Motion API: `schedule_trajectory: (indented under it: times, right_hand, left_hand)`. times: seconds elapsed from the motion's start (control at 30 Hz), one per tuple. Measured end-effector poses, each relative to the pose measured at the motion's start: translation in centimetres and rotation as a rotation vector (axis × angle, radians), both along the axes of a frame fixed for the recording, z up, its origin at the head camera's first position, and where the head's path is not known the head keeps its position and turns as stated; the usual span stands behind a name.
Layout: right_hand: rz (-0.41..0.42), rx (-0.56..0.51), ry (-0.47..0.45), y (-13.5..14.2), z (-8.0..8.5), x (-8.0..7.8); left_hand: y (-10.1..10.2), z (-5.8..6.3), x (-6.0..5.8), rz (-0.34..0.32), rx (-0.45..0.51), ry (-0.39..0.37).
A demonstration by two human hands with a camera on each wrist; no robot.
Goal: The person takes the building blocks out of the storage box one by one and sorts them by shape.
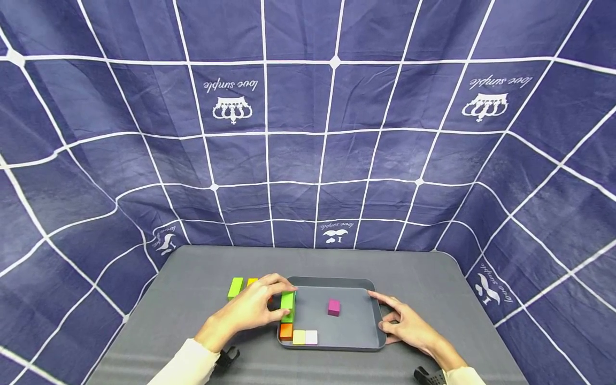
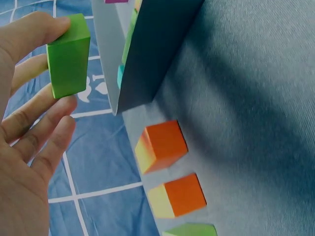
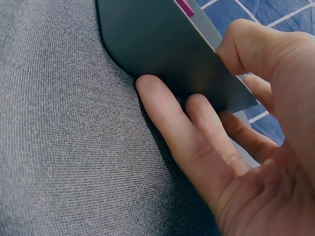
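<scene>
My left hand [image 1: 257, 305] pinches a green rectangular block [image 2: 69, 59] between thumb and fingertips, above the left side of a grey tray [image 1: 332, 347]. Inside the tray, an orange block [image 1: 286, 332], a yellow block [image 1: 299, 337] and a whitish block [image 1: 311, 337] line the near left corner. A teal block [image 2: 120, 76] stands by the left wall, mostly hidden in the head view. Alone near the tray's middle sits a magenta cube [image 1: 334, 307]. My right hand [image 1: 406, 323] holds the tray's right edge, thumb at the rim and fingers against the outer wall.
Left of the tray, another green block [image 1: 235, 287] lies on the grey cloth-covered table [image 1: 192, 299]. Two orange-and-yellow blocks [image 2: 167, 142] sit beside it, partly covered by my left hand in the head view. A blue checked curtain [image 1: 298, 160] surrounds the table's back and sides.
</scene>
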State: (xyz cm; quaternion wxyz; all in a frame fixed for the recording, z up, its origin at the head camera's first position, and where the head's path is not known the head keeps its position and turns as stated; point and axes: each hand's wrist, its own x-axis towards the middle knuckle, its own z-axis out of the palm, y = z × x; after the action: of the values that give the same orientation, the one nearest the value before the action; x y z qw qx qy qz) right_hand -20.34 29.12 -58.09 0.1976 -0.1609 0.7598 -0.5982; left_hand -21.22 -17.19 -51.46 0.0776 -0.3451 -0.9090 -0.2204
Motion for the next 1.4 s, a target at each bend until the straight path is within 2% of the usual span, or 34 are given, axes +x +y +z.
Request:
schedule_trajectory:
  times: [0.57, 0.8, 1.03, 1.4]
  right_hand:
    - [-0.017, 0.014, 0.009, 0.5, 0.0, 0.1]
    - [-0.023, 0.033, 0.007, 0.3, -0.1, 0.1]
    - [-0.02, 0.029, 0.012, 0.3, -0.1, 0.1]
    - [-0.009, 0.01, -0.002, 0.0, -0.3, 0.0]
  left_hand:
    - [-3.3, -0.2, -0.3, 0.037, 0.051, 0.099]
    - [-5.0, -0.1, -0.3, 0.088, 0.083, 0.114]
    - [-6.6, -0.8, -0.4, 0.119, 0.082, 0.147]
    - [-9.2, -1.9, -0.2, 0.175, 0.133, 0.176]
